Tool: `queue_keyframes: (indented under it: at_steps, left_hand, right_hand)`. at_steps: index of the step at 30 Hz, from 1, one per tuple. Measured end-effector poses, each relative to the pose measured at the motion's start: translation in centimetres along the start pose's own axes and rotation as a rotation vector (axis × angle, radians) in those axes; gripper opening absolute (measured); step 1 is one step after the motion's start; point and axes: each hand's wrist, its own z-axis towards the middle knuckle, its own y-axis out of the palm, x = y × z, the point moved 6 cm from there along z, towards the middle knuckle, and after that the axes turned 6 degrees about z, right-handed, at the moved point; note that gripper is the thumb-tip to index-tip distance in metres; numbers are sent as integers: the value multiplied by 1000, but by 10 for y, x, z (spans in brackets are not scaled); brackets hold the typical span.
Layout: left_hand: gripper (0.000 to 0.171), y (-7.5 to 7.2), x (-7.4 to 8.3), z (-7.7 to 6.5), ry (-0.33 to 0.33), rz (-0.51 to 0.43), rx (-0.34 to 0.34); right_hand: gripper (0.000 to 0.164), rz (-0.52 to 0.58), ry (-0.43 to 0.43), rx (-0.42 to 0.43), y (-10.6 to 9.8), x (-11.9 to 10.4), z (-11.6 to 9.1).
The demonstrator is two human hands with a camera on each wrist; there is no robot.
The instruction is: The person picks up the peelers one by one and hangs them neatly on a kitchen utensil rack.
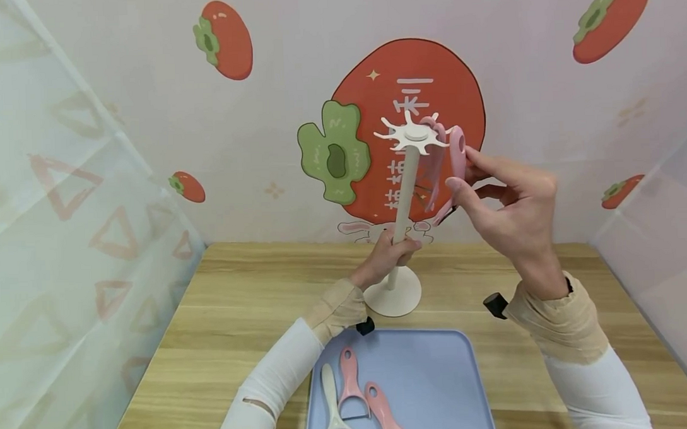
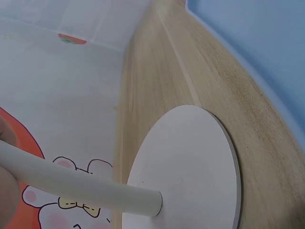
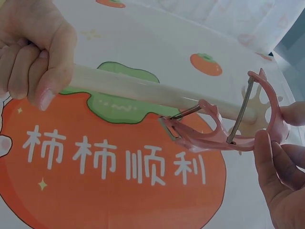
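Head view shows the pink peeler (image 1: pixel 456 163) pinched in my right hand (image 1: pixel 514 208), just right of the white stand's (image 1: pixel 407 190) hooked top (image 1: pixel 416 136), its long axis roughly upright alongside the pole (image 1: pixel 403 222), with the holed end up and the blade end down. I judge that the coming move turns on the small sideways offset between that holed end and the hooked top; whether they touch, I cannot tell. My right hand is nearer the stand's top, while my left hand (image 1: pixel 383 257) grips the pole low, above the stand's round base (image 1: pixel 400 304).
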Motion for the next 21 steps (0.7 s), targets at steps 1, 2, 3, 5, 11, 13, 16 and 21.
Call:
queue_keyframes:
  at_steps: [1, 2, 3, 5, 11, 13, 16, 21]
  left_hand:
    - [40, 0, 0, -1, 1, 1, 3]
    - [40, 0, 1, -1, 1, 2, 5]
    - [41, -1, 0, -1, 2, 5, 6]
    - [42, -1, 1, -1, 4, 5, 6]
    - [43, -1, 1, -2, 4, 10, -4]
    - [44, -1, 0, -2, 1, 11, -7]
    - [45, -1, -1, -2, -2, 7, -8]
    - [45, -1, -2, -1, -7, -1, -9]
  right_hand:
    - [46, 2, 1, -3, 1, 0, 0]
    - [46, 3, 1, -4, 1, 1, 0]
    - [46, 0, 1, -6, 2, 1, 0]
    - [46, 0, 1, -10, 3, 2, 1]
    - [46, 3, 0, -18, 5, 2, 1]
    - [46, 2, 0, -23, 5, 2, 0]
    - [44, 0, 5, -34, 7, 3, 0]
    - [43, -1, 12, -42, 8, 5, 1]
